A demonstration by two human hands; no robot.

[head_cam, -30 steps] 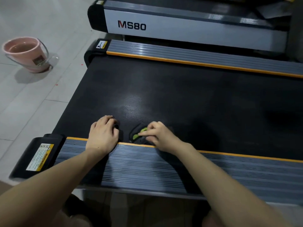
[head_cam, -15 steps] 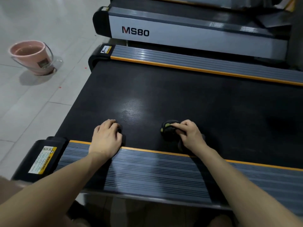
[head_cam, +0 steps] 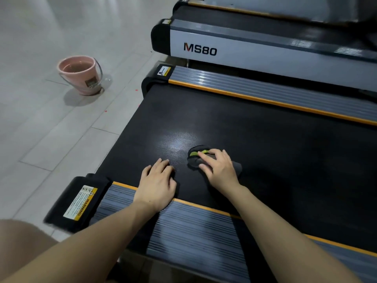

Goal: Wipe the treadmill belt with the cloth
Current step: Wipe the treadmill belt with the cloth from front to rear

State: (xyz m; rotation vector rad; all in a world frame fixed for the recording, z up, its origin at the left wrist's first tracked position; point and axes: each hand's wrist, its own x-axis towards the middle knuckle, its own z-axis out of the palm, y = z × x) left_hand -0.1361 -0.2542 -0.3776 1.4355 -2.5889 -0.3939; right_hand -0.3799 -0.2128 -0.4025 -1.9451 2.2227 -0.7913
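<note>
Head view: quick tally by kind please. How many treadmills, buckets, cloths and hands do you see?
Treadmills: 3, the black-belted near one, the grey MS80 one, a third behind
Pink plastic buckets: 1
Dark cloths with green trim: 1
Hands: 2, left hand, right hand
Total: 7

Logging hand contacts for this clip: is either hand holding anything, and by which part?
The right hand presses the dark cloth onto the belt, fingers over its middle. The left hand holds nothing.
</note>
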